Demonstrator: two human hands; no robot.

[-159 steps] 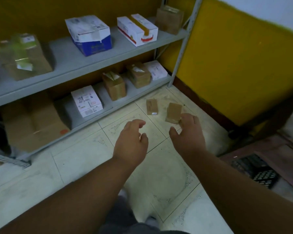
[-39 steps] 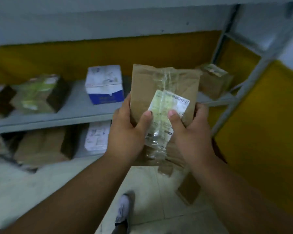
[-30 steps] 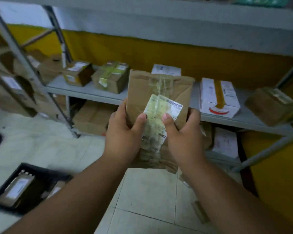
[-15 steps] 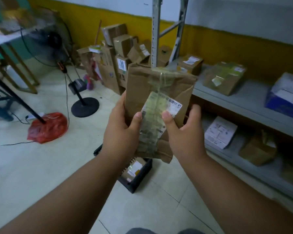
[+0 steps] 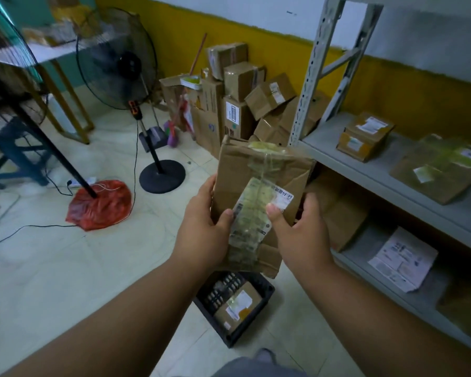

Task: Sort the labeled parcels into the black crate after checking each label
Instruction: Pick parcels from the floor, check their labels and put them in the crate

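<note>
Nearest the camera, both forearms reach forward, and the left hand (image 5: 201, 229) and right hand (image 5: 301, 235) hold a flat brown parcel (image 5: 259, 186) upright between them, fingers wrapped behind its edges and both thumbs pressed on the front beside the taped-over label (image 5: 256, 213), which faces the wearer. Directly below the parcel, on the tiled floor (image 5: 65, 268), sits the black crate (image 5: 267, 291), which already has at least one labelled box (image 5: 238, 304) lying in it. A second ago the view faced the shelving with the crate off to the lower left; the person has since turned, the grip on the parcel unchanged, so that the parcel now hangs right over the crate. That suggests the label check is about finished and the drop into the crate is the step at hand, needing only a lowering and release. To the right, the grey shelf unit (image 5: 392, 172) carries more parcels awaiting sorting. Farther off, a red bag (image 5: 98, 205) lies on the floor beside a standing fan (image 5: 117, 61), and a heap of cardboard boxes (image 5: 242, 99) leans against the yellow wall.
</note>
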